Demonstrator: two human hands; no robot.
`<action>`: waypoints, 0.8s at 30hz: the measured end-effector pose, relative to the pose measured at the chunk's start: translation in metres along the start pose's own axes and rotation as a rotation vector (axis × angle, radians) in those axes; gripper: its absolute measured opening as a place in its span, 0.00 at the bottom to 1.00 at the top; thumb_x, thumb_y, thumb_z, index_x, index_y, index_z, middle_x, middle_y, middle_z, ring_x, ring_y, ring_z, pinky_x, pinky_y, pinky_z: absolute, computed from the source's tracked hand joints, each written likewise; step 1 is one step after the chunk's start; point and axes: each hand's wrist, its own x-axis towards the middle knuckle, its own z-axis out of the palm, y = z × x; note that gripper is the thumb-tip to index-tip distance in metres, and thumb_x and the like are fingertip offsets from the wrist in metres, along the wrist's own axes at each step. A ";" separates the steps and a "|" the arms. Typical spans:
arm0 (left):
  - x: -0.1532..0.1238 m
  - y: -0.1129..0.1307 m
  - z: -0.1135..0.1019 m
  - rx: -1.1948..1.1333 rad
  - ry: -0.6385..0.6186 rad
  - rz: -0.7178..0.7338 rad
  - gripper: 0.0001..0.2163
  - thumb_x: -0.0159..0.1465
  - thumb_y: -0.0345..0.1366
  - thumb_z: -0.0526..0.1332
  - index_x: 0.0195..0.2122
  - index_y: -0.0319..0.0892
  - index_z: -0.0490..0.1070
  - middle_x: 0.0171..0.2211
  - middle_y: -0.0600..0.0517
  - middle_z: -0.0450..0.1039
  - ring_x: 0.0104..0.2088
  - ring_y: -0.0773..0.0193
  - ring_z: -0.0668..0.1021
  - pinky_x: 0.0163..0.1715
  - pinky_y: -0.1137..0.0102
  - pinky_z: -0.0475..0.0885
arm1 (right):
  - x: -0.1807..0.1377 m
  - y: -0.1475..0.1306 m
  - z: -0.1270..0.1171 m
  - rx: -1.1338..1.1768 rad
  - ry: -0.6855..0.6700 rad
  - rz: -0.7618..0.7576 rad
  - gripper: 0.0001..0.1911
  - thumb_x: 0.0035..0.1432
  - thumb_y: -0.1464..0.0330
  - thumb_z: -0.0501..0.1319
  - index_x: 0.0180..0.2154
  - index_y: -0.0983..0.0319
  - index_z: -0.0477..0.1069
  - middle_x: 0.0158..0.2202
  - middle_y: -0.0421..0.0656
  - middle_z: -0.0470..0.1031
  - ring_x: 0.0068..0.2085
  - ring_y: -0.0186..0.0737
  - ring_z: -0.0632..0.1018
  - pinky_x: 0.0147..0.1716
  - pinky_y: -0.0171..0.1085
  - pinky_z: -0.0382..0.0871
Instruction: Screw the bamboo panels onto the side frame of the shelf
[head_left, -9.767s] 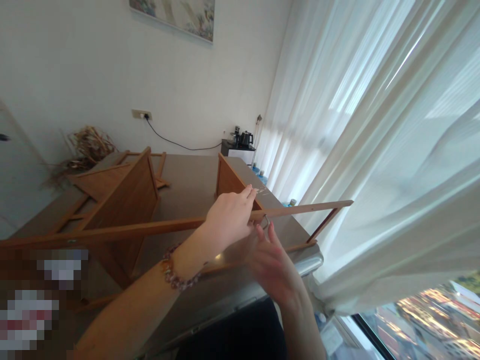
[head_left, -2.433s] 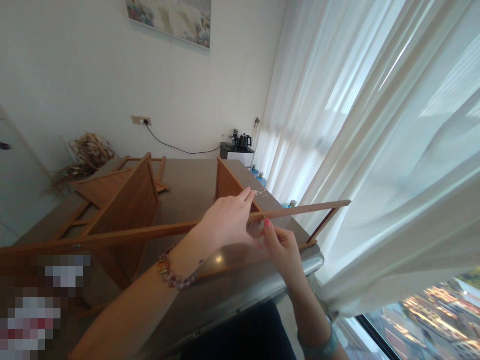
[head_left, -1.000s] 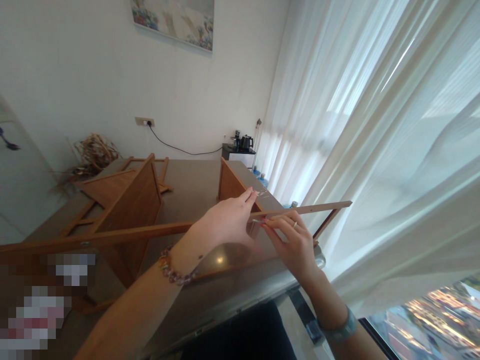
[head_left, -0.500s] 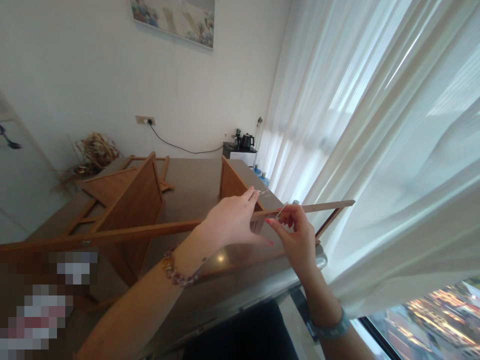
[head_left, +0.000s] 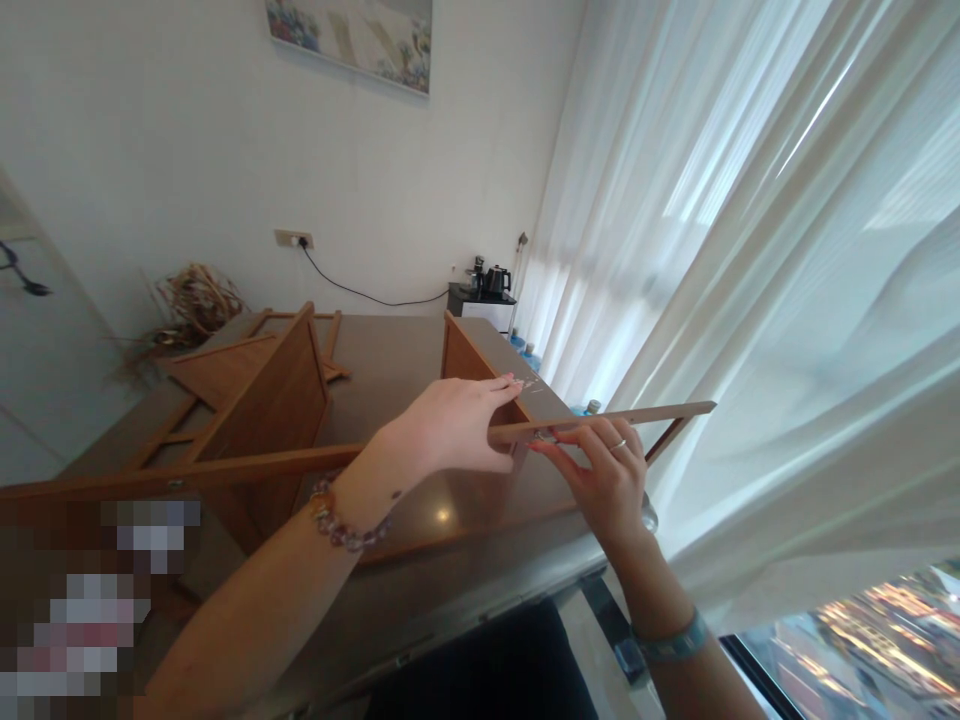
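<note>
A long wooden rail [head_left: 292,463] runs across in front of me, part of a frame joined to upright wooden panels. My left hand [head_left: 457,420] is closed around the rail where it meets the right panel [head_left: 459,350], fingers over the top and thumb on the near side. Just right of it, my right hand [head_left: 604,465] pinches a small, thin metal piece [head_left: 544,436] against the rail's near face. Fingers hide most of that piece, so its exact kind is unclear. A second panel [head_left: 262,400] stands farther left.
More wooden frame parts [head_left: 217,370] lie on the grey-brown table [head_left: 386,350] at the back left. Dried plants [head_left: 199,300] are beyond them. A kettle [head_left: 496,280] sits on a small cabinet by the wall. White curtains [head_left: 750,300] hang close on the right.
My right hand has turned and shifted slightly right; the thin metal piece, which stuck up between its fingers, now lies low along the rail. My left hand has slid slightly left, its thumb drawn in.
</note>
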 end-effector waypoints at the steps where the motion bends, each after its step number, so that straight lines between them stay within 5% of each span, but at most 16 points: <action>1: 0.000 -0.001 -0.002 -0.004 -0.007 0.006 0.39 0.54 0.50 0.59 0.65 0.41 0.53 0.65 0.50 0.54 0.58 0.52 0.69 0.55 0.62 0.66 | -0.001 -0.001 0.000 0.018 -0.016 0.013 0.09 0.55 0.64 0.66 0.27 0.58 0.68 0.26 0.39 0.73 0.33 0.38 0.71 0.37 0.38 0.63; 5: -0.001 0.000 -0.004 0.000 -0.013 -0.017 0.38 0.55 0.46 0.59 0.66 0.42 0.51 0.66 0.51 0.51 0.58 0.53 0.69 0.54 0.62 0.67 | -0.003 -0.014 0.002 0.161 -0.112 0.182 0.15 0.60 0.62 0.61 0.22 0.60 0.67 0.21 0.38 0.67 0.26 0.33 0.68 0.30 0.34 0.60; 14: -0.002 0.004 0.001 -0.054 -0.024 -0.043 0.46 0.50 0.56 0.63 0.66 0.41 0.49 0.67 0.49 0.47 0.60 0.52 0.67 0.56 0.63 0.64 | 0.001 -0.044 0.009 1.060 -0.313 1.016 0.27 0.59 0.48 0.53 0.27 0.63 0.74 0.15 0.37 0.65 0.15 0.27 0.56 0.16 0.32 0.47; 20: -0.002 0.002 0.003 -0.063 -0.016 -0.032 0.48 0.50 0.63 0.60 0.66 0.41 0.49 0.67 0.49 0.46 0.61 0.53 0.65 0.57 0.64 0.63 | -0.001 -0.044 0.014 1.071 -0.257 0.966 0.26 0.60 0.50 0.53 0.21 0.62 0.66 0.16 0.36 0.62 0.20 0.30 0.63 0.22 0.33 0.56; 24: -0.002 0.001 0.004 -0.079 -0.024 -0.035 0.51 0.48 0.66 0.58 0.67 0.42 0.48 0.68 0.48 0.45 0.61 0.51 0.66 0.57 0.63 0.63 | -0.001 -0.040 0.007 0.572 -0.219 0.708 0.22 0.62 0.54 0.54 0.22 0.60 0.63 0.18 0.36 0.65 0.22 0.31 0.65 0.26 0.35 0.57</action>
